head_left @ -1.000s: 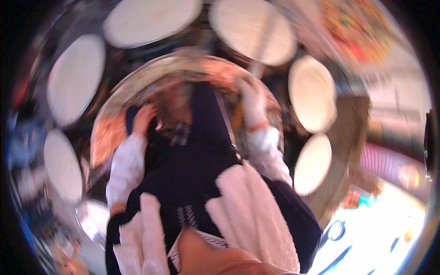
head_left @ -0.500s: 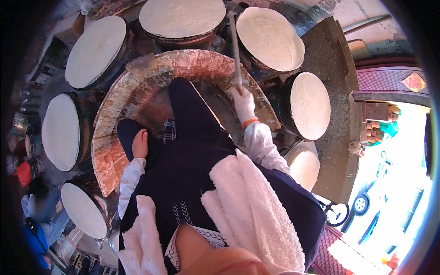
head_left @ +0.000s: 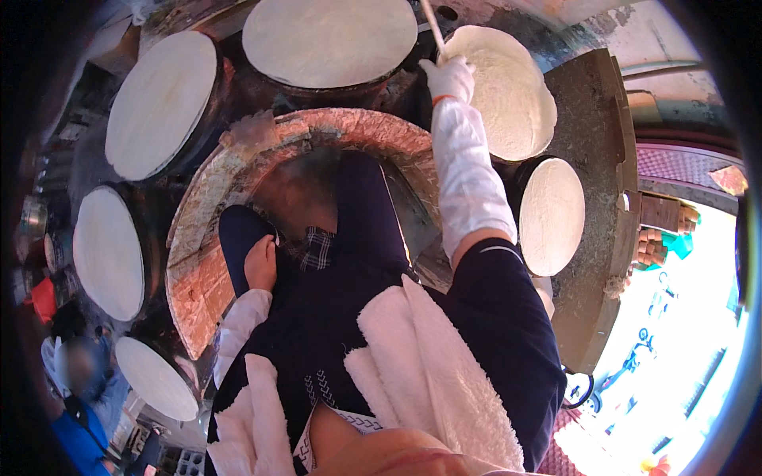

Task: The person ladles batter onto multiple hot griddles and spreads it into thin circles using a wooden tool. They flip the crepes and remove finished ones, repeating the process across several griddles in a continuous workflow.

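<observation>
My right hand (head_left: 451, 79), in a white knit glove with an orange band at the wrist, is closed around a pale stick (head_left: 432, 25). The stick points up and away past the top edge, so its far end is out of view. Beside this hand lies a round griddle covered by a thin, pale flatbread sheet (head_left: 504, 95) with a ragged, slightly lifted rim. My bare left hand (head_left: 259, 263) rests on my left thigh, fingers loosely laid against the dark trousers, with nothing seen in it.
More round griddles with pale sheets curve about me: a far one (head_left: 329, 40), a right one (head_left: 552, 216) and several leftward. A worn, curved ledge (head_left: 194, 293) rings my knees. Beyond the right griddles stands a brown board (head_left: 591, 198). Another person (head_left: 87, 381) is at the lower left.
My right hand has reached forward and right with the stick, from over the ledge to the far-right griddle's edge. That griddle's sheet looks more ragged. My left hand stays on my thigh.
</observation>
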### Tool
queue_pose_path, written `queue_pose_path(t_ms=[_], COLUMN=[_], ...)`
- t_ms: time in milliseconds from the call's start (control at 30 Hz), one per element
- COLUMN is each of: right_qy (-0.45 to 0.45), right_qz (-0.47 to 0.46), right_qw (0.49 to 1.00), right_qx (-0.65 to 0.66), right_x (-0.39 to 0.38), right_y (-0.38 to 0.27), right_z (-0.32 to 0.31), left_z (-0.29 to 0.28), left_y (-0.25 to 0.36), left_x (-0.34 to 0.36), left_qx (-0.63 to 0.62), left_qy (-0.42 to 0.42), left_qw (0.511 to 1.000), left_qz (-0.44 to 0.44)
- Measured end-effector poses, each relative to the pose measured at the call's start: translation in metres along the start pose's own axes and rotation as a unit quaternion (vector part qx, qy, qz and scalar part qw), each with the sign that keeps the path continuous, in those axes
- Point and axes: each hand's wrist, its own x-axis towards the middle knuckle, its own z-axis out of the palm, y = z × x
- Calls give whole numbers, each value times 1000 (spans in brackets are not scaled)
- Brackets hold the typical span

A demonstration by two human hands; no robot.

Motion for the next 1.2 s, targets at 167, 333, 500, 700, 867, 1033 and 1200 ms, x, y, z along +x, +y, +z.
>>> queue_pose_path(t_ms=[167, 333, 500, 700, 867, 1033, 1200], right_qy=[5, 96, 292, 437, 503, 556, 506], right_qz=[-22, -8, 125, 235, 362, 530, 589], right_qw=[997, 995, 919, 755, 651, 497, 496], right_qx=[-71, -5, 232, 429, 439, 404, 389], right_x=[37, 58, -10, -225, -389, -505, -476], right_y=[26, 86, 275, 427, 568, 648, 609], right_z=[16, -55, -185, -307, -237, -103, -70], left_z=[12, 19, 25, 55, 59, 51, 42], left_y=[15, 14, 6, 8, 6, -2, -24], left_x=[1, 18, 34, 63, 82, 103, 115], left_qx=[12, 10, -5, -58, -11, 24, 11], left_qy=[-17, -47, -68, -121, -159, -193, -207], left_qw=[1000, 999, 994, 990, 985, 977, 975], left_qz=[-5, 11, 80, 41, 72, 92, 76])
